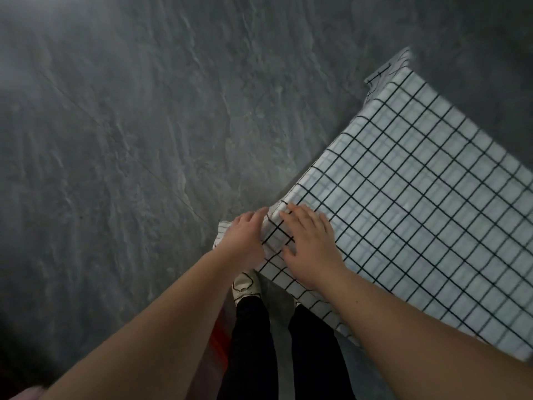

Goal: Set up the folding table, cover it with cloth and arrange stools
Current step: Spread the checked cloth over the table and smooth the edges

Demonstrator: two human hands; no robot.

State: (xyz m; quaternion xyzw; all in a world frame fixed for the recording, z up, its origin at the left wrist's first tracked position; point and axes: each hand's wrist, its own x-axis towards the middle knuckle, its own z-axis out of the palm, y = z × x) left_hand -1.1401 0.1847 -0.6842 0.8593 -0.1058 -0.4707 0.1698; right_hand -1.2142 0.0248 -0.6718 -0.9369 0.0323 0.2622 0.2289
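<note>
Cloth [418, 197] spread, corner getting tidied: right grip [311, 249] flat, released, pressing; left grip [245, 241] at the overhang (clenched? can't tell). Next, prob. tug it even, then stools.

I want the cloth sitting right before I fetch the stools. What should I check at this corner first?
1. Cloth lies flat beyond the near corner: ok.
2. Right hand lies flat on the cloth, pinning it: ok.
3. Left hand has a firm hold on the hanging edge: cannot tell, the grip is unclear.
4. Near corner is smooth: not ok, a ridge bunches between the hands.
5. Table legs are locked: cannot tell, they are hidden under the cloth.
6. Stools are within reach: cannot tell, none are in view.
</note>
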